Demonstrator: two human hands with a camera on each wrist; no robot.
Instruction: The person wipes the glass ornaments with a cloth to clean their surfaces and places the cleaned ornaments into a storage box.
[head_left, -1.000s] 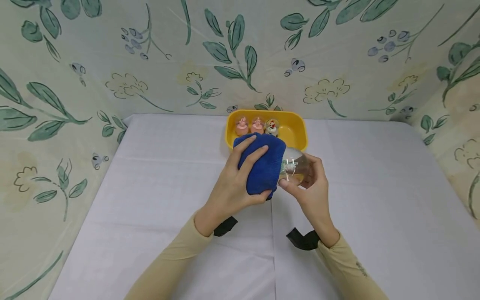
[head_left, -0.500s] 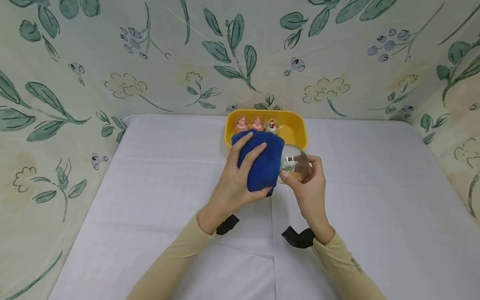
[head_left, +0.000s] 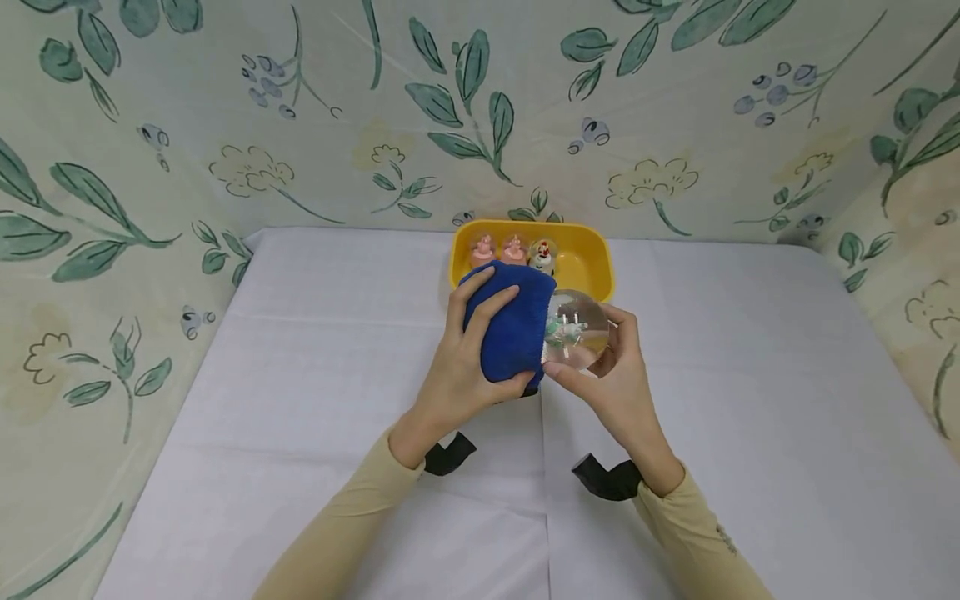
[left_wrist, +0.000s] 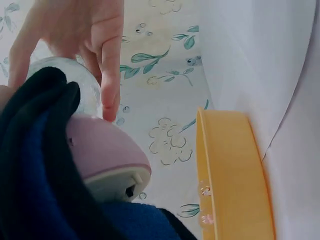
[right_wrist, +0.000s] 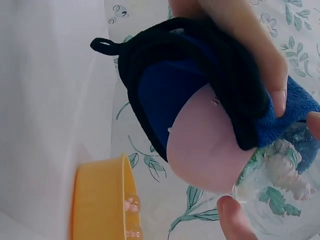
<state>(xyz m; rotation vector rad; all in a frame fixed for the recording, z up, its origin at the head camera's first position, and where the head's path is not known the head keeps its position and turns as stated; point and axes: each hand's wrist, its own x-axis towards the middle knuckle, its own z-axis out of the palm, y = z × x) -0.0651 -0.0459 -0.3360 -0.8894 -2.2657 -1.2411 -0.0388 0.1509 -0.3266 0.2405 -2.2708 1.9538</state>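
Observation:
A snow globe (head_left: 576,329), lying on its side, is held up between both hands just in front of the yellow tray. My left hand (head_left: 463,362) grips its base through a folded blue cloth (head_left: 513,325), fingers spread over the cloth. Black trim edges the cloth, and a small black loop (right_wrist: 105,46) shows in the right wrist view. The globe's pink base (left_wrist: 107,147) peeks out of the folds in the left wrist view. With thumb and fingers my right hand (head_left: 622,379) holds the clear dome, which contains a white and green figure (right_wrist: 282,172).
The yellow tray (head_left: 592,267) stands at the table's back edge. Two pink small globes (head_left: 483,250) and a snowman globe (head_left: 542,257) sit in its left part. A white cloth (head_left: 337,367) covers the table, and a leaf-patterned curtain (head_left: 315,150) hangs behind.
Both hands, with the cloth and snow globe, have shifted slightly left. The right thumb has moved from the dome's front down to its lower edge near the cloth, and the figure inside looks turned.

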